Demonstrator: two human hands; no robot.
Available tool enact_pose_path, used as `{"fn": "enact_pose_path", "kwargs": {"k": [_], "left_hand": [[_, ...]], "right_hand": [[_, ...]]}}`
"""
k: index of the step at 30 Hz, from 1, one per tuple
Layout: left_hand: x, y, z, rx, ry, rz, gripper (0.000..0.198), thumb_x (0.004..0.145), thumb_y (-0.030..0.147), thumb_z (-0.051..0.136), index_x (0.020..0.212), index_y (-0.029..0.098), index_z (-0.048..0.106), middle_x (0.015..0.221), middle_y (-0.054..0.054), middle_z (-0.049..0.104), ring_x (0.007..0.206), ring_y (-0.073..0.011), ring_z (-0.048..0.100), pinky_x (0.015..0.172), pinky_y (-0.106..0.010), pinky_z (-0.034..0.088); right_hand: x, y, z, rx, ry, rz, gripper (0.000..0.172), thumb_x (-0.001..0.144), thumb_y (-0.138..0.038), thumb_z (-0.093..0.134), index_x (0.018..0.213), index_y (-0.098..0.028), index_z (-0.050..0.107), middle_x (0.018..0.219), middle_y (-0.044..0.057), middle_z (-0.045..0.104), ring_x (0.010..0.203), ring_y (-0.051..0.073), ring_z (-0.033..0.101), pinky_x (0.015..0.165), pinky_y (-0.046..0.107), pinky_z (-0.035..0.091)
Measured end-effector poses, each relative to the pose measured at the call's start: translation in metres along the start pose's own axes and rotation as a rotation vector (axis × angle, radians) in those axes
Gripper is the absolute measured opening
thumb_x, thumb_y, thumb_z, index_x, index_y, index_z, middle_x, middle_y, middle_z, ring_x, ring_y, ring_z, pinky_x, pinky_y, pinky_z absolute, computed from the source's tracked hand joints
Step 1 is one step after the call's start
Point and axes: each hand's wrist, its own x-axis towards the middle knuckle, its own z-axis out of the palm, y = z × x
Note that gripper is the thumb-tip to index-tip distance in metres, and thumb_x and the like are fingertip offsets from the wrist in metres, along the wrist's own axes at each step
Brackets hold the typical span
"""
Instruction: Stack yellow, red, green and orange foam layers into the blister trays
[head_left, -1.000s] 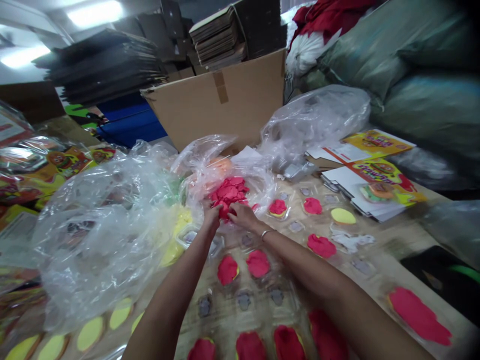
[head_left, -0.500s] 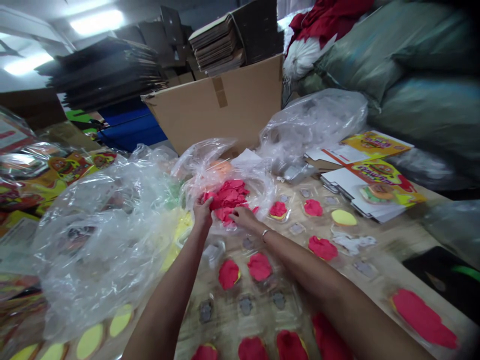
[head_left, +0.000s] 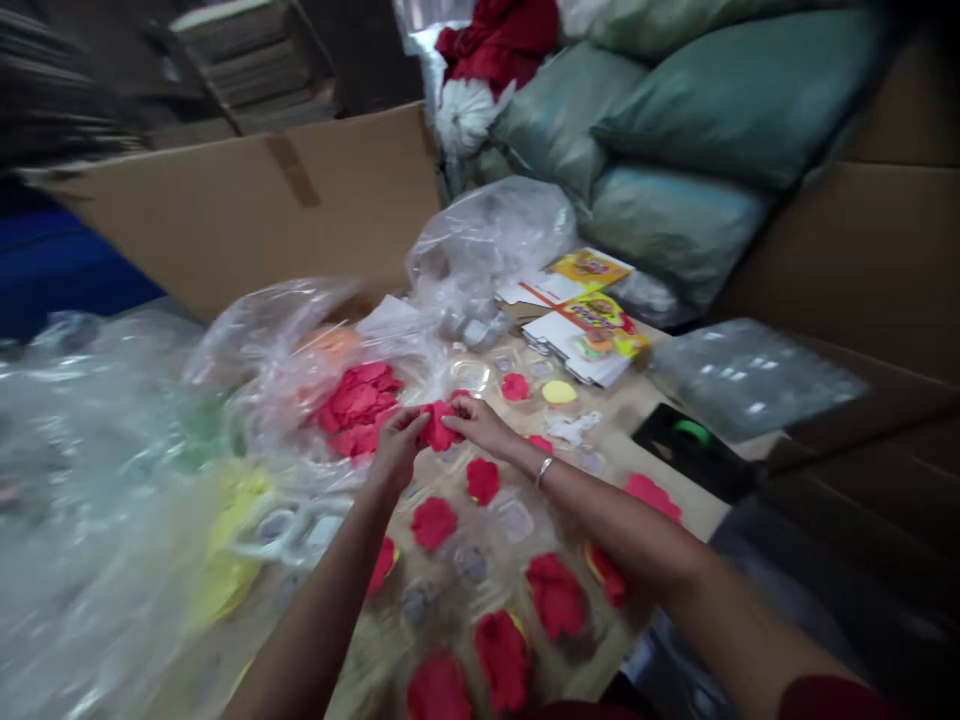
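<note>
Between my two hands is a thin red scalloped piece (head_left: 437, 428), soft-looking like foam or felt. My left hand (head_left: 401, 445) pinches its left edge, and my right hand (head_left: 480, 422), with a bracelet at the wrist, pinches its right edge. To the left lies a heap of similar red pieces (head_left: 360, 395) in an open clear plastic bag (head_left: 259, 370). Below my hands, clear plastic trays (head_left: 517, 517) are spread over the table, several with red pieces (head_left: 433, 523) on top, some showing yellow beneath. Motion blur softens the details.
Large clear plastic bags (head_left: 90, 480) cover the left side. A cardboard box (head_left: 225, 215) stands behind. Printed flat cartons (head_left: 581, 335) lie at the back right, near a yellow oval (head_left: 559, 392) and a black item (head_left: 694, 450). Stuffed green sacks (head_left: 675, 235) are piled beyond.
My hands have left the red heap and moved right, over the trays, with one red piece held between them. The view has turned to the right.
</note>
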Motion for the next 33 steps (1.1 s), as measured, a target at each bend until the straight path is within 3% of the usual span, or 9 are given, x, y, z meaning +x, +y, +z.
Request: {"fn": "enact_pose_path", "kwargs": {"k": [5,9,12,16,21,26,29,31,33], "left_hand": [[0.018,-0.035,0.070,0.169,-0.306,0.013,0.068,0.053,0.021,0.082,0.115,0.018,0.056,0.078,0.001,0.066,0.065,-0.0125,0.062,0.062,-0.025,0.049],[0.055,-0.065,0.145,0.545,-0.305,0.225,0.036,0.062,0.014,0.068,0.097,0.017,0.060,0.079,0.001,0.065,0.068,-0.0124,0.062,0.065,-0.025,0.051],[0.085,-0.084,0.185,0.707,-0.272,0.282,0.017,0.064,0.005,0.063,0.078,0.016,0.062,0.075,-0.001,0.066,0.072,-0.0143,0.063,0.069,-0.026,0.050],[0.108,-0.099,0.201,0.938,-0.245,0.349,0.021,0.067,0.000,0.058,0.079,0.015,0.067,0.081,-0.007,0.068,0.079,-0.0190,0.064,0.077,-0.031,0.049],[0.098,-0.101,0.198,1.191,-0.288,0.428,0.017,0.073,0.005,0.058,0.084,0.011,0.070,0.099,-0.017,0.065,0.096,-0.0280,0.063,0.087,-0.040,0.047],[0.064,-0.083,0.178,1.316,-0.354,0.448,0.023,0.076,0.026,0.068,0.097,0.018,0.071,0.108,-0.011,0.064,0.106,-0.0251,0.059,0.094,-0.034,0.046],[0.054,-0.051,0.121,1.373,-0.284,0.483,0.028,0.085,0.031,0.059,0.110,0.023,0.067,0.115,-0.006,0.064,0.108,-0.0197,0.058,0.095,-0.030,0.045],[0.048,-0.022,0.061,1.441,-0.116,0.436,0.025,0.089,0.023,0.049,0.105,0.020,0.068,0.110,-0.008,0.066,0.104,-0.0199,0.059,0.093,-0.031,0.045],[0.044,0.005,-0.004,1.482,0.050,0.343,0.028,0.087,0.015,0.045,0.101,0.012,0.068,0.104,-0.015,0.067,0.100,-0.0250,0.060,0.090,-0.038,0.046]], "right_hand": [[-0.041,-0.008,-0.095,-0.193,0.172,0.021,0.021,0.073,-0.036,0.064,0.074,-0.018,0.052,0.062,-0.005,0.051,0.053,0.009,0.045,0.052,0.021,0.035],[-0.047,-0.017,-0.168,-0.612,0.366,0.091,0.008,0.077,-0.022,0.061,0.074,-0.016,0.056,0.066,-0.003,0.057,0.059,0.011,0.049,0.057,0.021,0.036],[-0.040,-0.018,-0.195,-1.017,0.485,0.181,0.006,0.083,-0.021,0.058,0.086,-0.017,0.062,0.082,0.003,0.067,0.075,0.015,0.058,0.063,0.023,0.036],[-0.032,-0.011,-0.198,-1.378,0.393,0.252,0.016,0.093,-0.025,0.049,0.100,-0.019,0.062,0.098,0.008,0.069,0.087,0.020,0.063,0.067,0.025,0.039],[-0.033,-0.004,-0.188,-1.491,0.314,0.210,0.021,0.094,-0.018,0.044,0.112,-0.018,0.056,0.113,0.010,0.063,0.099,0.020,0.060,0.074,0.025,0.042],[-0.044,-0.007,-0.185,-1.518,0.265,0.211,0.023,0.091,-0.015,0.043,0.110,-0.015,0.057,0.113,0.013,0.058,0.087,0.020,0.061,0.065,0.026,0.041],[-0.042,-0.008,-0.185,-1.490,0.377,0.122,0.026,0.092,-0.022,0.045,0.112,-0.015,0.059,0.112,0.013,0.058,0.084,0.020,0.060,0.063,0.028,0.040],[-0.036,-0.010,-0.172,-1.437,0.428,-0.002,0.025,0.091,-0.025,0.047,0.109,-0.015,0.061,0.109,0.013,0.059,0.086,0.021,0.060,0.066,0.028,0.041],[-0.025,-0.015,-0.143,-1.365,0.362,-0.134,0.021,0.090,-0.022,0.048,0.101,-0.014,0.063,0.102,0.012,0.062,0.089,0.022,0.059,0.071,0.029,0.042]]}}
